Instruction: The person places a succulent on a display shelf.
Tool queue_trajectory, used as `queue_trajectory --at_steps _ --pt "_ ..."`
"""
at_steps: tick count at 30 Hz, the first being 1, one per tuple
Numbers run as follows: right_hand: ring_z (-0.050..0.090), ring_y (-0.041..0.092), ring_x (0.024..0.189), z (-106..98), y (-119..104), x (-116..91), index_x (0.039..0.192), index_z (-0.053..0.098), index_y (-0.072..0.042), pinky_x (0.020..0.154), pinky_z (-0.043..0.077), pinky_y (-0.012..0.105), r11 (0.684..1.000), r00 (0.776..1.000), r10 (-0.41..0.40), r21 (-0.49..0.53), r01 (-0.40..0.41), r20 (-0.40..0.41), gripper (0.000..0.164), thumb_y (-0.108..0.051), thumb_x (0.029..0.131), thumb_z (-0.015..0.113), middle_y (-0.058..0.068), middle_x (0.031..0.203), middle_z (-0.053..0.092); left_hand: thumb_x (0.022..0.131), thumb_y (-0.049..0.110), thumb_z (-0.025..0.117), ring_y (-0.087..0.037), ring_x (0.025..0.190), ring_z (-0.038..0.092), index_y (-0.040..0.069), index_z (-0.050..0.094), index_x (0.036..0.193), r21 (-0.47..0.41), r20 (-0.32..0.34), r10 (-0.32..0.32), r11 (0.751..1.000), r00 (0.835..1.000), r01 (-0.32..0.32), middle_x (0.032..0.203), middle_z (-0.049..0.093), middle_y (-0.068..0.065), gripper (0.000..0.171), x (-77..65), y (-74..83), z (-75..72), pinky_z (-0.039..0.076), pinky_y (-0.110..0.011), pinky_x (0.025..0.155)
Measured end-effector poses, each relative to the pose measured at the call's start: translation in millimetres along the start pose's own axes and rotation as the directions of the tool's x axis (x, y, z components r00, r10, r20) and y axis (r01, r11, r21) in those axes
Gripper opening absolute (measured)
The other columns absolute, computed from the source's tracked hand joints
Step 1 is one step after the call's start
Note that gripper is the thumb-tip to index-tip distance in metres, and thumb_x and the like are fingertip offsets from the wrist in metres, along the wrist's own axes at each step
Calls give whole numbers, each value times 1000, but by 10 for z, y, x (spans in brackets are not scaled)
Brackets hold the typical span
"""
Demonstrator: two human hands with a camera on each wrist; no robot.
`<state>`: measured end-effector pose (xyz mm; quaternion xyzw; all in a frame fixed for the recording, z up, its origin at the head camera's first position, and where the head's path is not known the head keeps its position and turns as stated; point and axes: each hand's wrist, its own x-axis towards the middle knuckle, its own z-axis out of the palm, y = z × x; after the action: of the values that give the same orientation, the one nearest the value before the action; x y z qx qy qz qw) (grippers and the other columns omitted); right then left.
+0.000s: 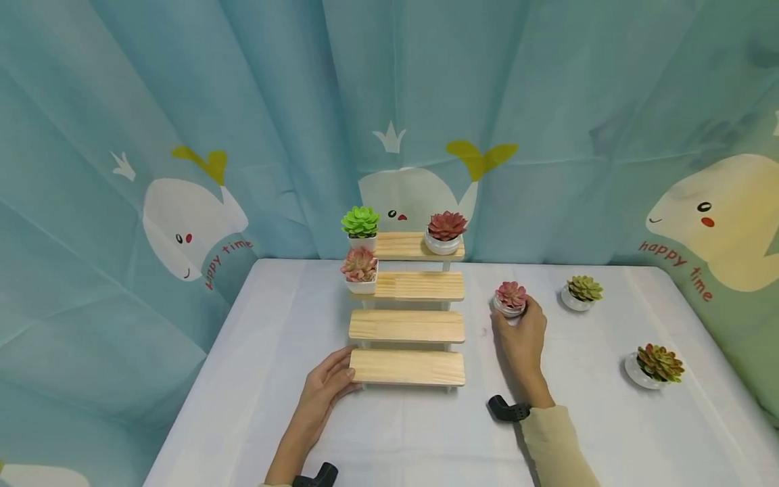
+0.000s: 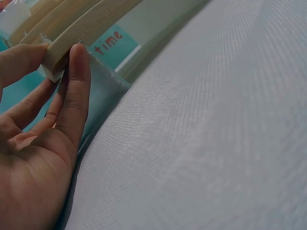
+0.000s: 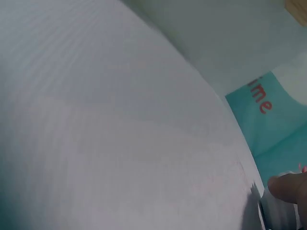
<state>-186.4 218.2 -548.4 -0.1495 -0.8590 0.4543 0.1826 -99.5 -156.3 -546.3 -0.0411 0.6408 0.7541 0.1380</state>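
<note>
A four-step wooden display stand [image 1: 406,327] is in the middle of the table in the head view. My left hand [image 1: 326,379] pinches the left end of its lowest board; the left wrist view shows thumb and fingers around the board end [image 2: 60,52]. To the right of the stand, my right hand [image 1: 525,341] grips a small potted pink succulent [image 1: 510,296] by its white pot. In the right wrist view only a fingertip [image 3: 288,187] and part of the white pot [image 3: 278,211] show at the edge.
On the top step are a bright green succulent [image 1: 360,223] and a dark red one [image 1: 446,230]. A pinkish succulent [image 1: 360,267] occupies the second step's left end. Two more potted succulents, yellow-green [image 1: 583,291] and red-green [image 1: 657,365], stand at the right. A whale-print curtain [image 1: 292,122] hangs behind.
</note>
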Motion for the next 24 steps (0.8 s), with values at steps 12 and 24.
queue_trajectory --at_steps 12,24 --pt "44 50 143 -276 -44 40 155 31 11 123 41 60 999 980 27 36 -35 199 74 -9 97 72 35 154 41 100 13 66 -15 118 68 1 43 154 -11 -3 1 1000 1000 -1 148 53 -25 60 6 -9 -5 63 -25 96" --pt "42 44 146 -544 -245 145 154 35 7 119 43 63 977 913 -210 112 182 351 74 -8 95 76 30 158 41 101 14 65 -15 118 68 1 43 154 -15 2 14 1000 1000 -14 145 56 -21 59 2 -17 -8 64 -26 97"
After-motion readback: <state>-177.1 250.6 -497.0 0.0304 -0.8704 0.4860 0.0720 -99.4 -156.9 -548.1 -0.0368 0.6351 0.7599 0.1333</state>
